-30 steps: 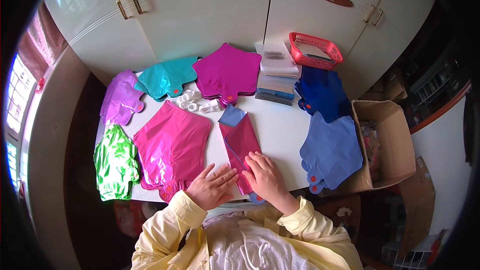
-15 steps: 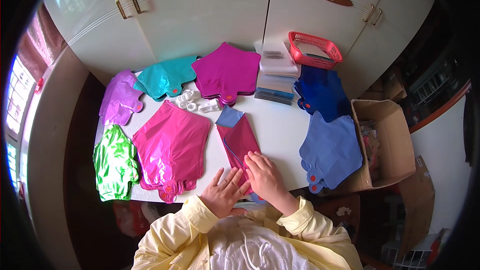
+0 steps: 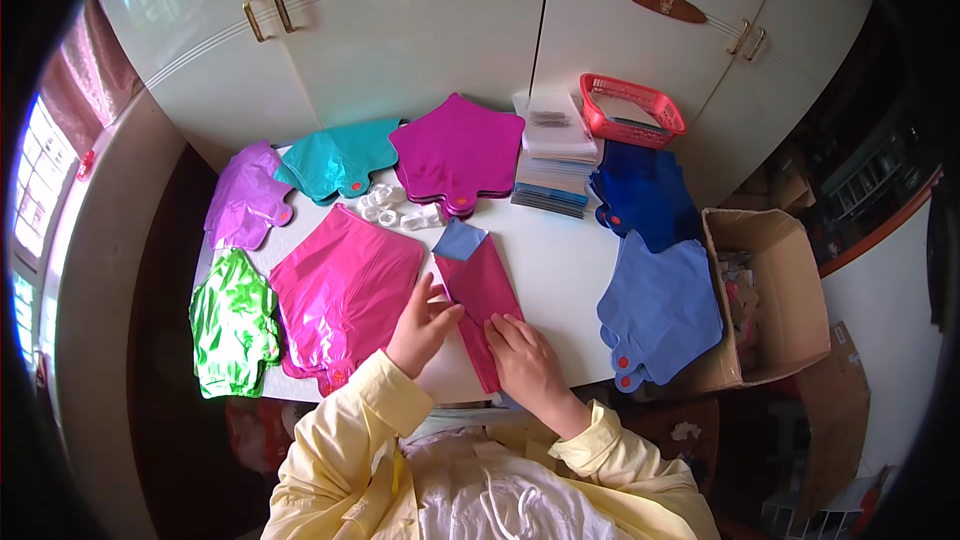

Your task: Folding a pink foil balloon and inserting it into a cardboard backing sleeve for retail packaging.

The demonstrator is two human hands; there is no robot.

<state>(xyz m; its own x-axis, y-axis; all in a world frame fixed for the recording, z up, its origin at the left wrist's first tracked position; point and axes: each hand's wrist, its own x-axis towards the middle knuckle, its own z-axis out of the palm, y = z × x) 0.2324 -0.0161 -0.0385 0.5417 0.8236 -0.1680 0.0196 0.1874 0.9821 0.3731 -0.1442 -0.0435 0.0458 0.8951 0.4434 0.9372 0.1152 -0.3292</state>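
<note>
Foil strip (image 3: 483,282) lies under right fingers (image 3: 507,331), beside left fingertips (image 3: 453,314).

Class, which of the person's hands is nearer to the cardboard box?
Right. The right hand, on the folded pink piece, lies left of the cardboard box; the left hand is farther left.

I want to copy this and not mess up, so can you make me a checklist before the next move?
1. Right hand on the folded foil: ok, it lies on top.
2. Left hand touching the foil: cannot tell; its thumb is right by the left edge.
3. Folded foil lying on the table: ok.
4. Only pink showing on top: not ok, a blue corner shows at the far end.
5. White rolls clear of both hands: ok.
</note>
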